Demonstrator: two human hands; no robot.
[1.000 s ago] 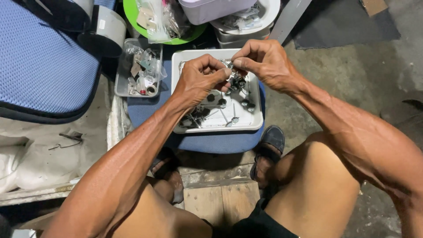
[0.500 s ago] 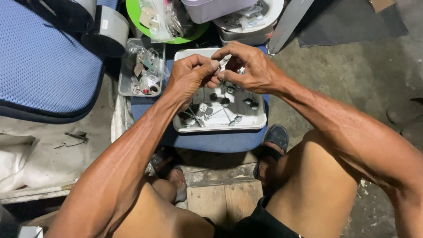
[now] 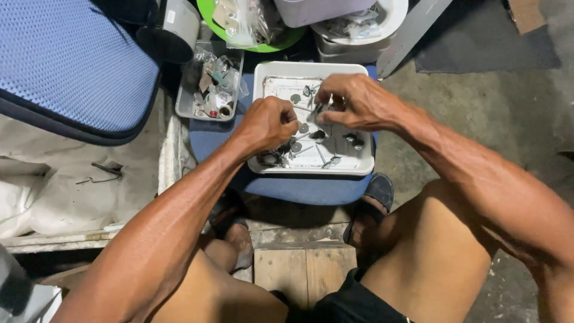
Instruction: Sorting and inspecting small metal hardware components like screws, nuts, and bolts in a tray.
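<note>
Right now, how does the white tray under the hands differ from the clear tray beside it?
The white tray is opaque, larger and squarish; the clear tray is see-through, smaller and narrower. The white tray holds loose metal parts spread out; the clear tray is crammed with small bagged bits. Both hands, left hand and right hand, work over the white tray. Both trays are shallow, rimmed plastic.

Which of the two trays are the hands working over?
The larger white tray of metal bits on the blue stool; the smaller clear tray sits untouched to its left.
</note>
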